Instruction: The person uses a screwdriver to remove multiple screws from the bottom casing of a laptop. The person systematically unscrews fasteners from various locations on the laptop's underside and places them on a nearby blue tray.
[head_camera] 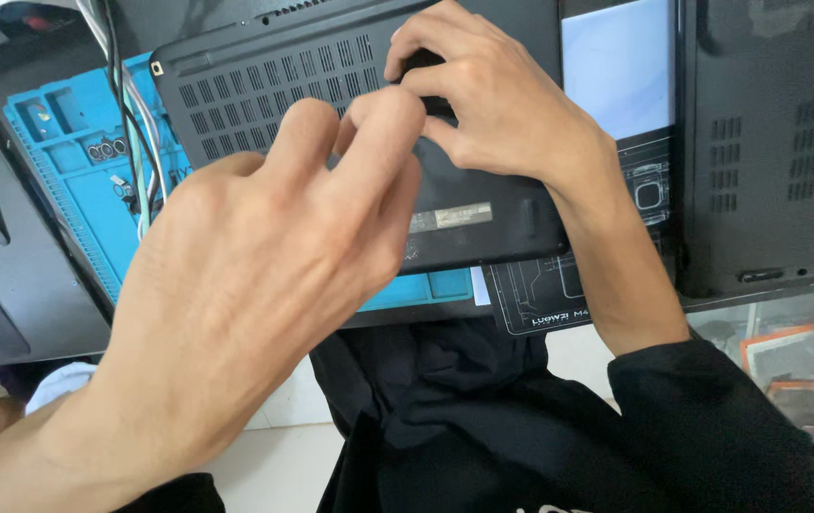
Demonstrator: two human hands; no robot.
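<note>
While your right hand [492, 104] presses fingertips on the upturned laptop [331, 76], steady it
Left hand [264, 256] hovers loose, gripping nothing; keep the blue mat [74, 171] flat

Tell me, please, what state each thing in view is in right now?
Laptop: upside down, base cover on, lying on the blue mat.
Second laptop: upside down at the right, untouched.
Blue mat: flat under the laptop, small parts in its trays.
Right hand: fingertips pressed on the laptop base.
Left hand: raised above the laptop, fingers curled, holding nothing visible.
Cables: loose across the mat.
</note>
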